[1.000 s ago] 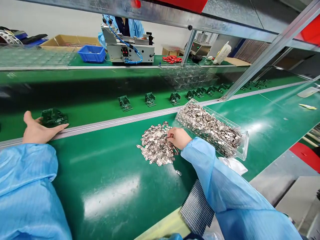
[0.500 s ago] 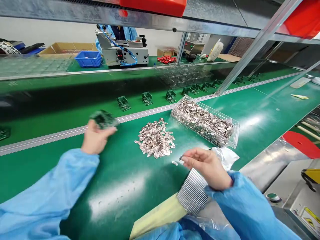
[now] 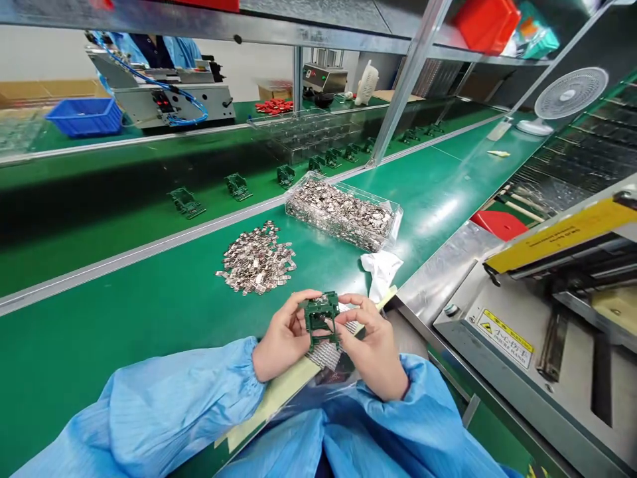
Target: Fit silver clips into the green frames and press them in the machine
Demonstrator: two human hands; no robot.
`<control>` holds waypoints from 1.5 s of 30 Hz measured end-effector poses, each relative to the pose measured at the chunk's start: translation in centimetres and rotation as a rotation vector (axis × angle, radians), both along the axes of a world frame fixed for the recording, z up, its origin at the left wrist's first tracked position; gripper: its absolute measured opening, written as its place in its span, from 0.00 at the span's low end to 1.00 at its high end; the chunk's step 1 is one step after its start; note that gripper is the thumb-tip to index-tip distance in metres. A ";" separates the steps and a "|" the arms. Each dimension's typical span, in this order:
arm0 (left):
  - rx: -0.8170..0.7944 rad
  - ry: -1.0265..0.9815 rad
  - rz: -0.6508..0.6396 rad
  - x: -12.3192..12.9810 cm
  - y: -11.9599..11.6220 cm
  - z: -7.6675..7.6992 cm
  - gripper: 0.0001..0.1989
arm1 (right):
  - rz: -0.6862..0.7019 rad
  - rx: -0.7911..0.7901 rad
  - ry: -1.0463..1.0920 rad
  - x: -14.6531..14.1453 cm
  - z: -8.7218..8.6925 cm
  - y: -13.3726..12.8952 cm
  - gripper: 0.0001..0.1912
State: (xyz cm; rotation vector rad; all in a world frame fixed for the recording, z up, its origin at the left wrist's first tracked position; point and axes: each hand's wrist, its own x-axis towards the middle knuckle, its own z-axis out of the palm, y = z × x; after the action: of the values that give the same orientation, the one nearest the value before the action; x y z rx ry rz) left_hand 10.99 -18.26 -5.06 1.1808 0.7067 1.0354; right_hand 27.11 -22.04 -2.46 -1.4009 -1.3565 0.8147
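Note:
In front of my body, my left hand (image 3: pixel 283 332) grips a small green plastic frame (image 3: pixel 322 312) with an open middle by its left side. My right hand (image 3: pixel 371 342) is closed at the frame's right side, thumb and fingertips against it. Whether a small metal piece is also between those right fingertips I cannot make out. Just beyond my hands lies a loose pile of small silvery metal pieces (image 3: pixel 257 260). Behind it, to the right, a clear plastic tray (image 3: pixel 398 226) is heaped with similar pieces. Below the frame is a ribbed grey sheet (image 3: pixel 326 356).
Several similar green frames (image 3: pixel 237 187) stand in a row on the green conveyor belt (image 3: pixel 124 226) beyond a metal rail. A crumpled white bag (image 3: pixel 382 269) lies by the tray. On the right stands a machine with a warning label (image 3: pixel 505 337). Across the belt, a person (image 3: pixel 154 50) is behind a machine.
My left hand has brought the green frame from over the rail to in front of my body. My right hand has come from beside the pile to meet it. The view has turned right.

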 end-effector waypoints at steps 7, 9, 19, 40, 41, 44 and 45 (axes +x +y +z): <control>0.066 0.062 -0.037 0.2 -0.5 -0.4 0.26 | 0.019 -0.008 -0.006 0.3 -0.9 -0.4 0.05; 0.080 0.076 -0.053 0.0 -0.4 -0.6 0.27 | 0.018 -0.013 0.004 0.3 -1.1 -0.4 0.05; 0.066 0.030 -0.150 -0.5 -0.8 -1.7 0.26 | -0.039 -0.097 0.209 -0.3 -1.7 -0.8 0.07; 0.070 0.240 0.046 -0.1 -1.9 -1.4 0.20 | -0.103 -0.150 0.433 -1.2 -2.3 -1.7 0.11; 0.073 0.247 0.045 -0.1 -2.0 -1.3 0.20 | -0.104 -0.145 0.451 -1.2 -2.2 -1.7 0.12; 0.081 0.257 0.050 0.1 -2.2 -1.1 0.20 | -0.121 -0.109 0.471 -1.3 -2.1 -1.7 0.11; 0.080 0.255 0.050 0.1 -2.4 -1.0 0.20 | -0.129 -0.103 0.479 -1.4 -2.0 -1.8 0.10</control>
State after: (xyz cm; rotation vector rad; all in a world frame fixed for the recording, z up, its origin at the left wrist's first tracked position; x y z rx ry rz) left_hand 11.11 -20.63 -6.10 1.3859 0.9046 0.9709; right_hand 25.76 -23.87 -4.45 -1.2515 -0.8593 1.0639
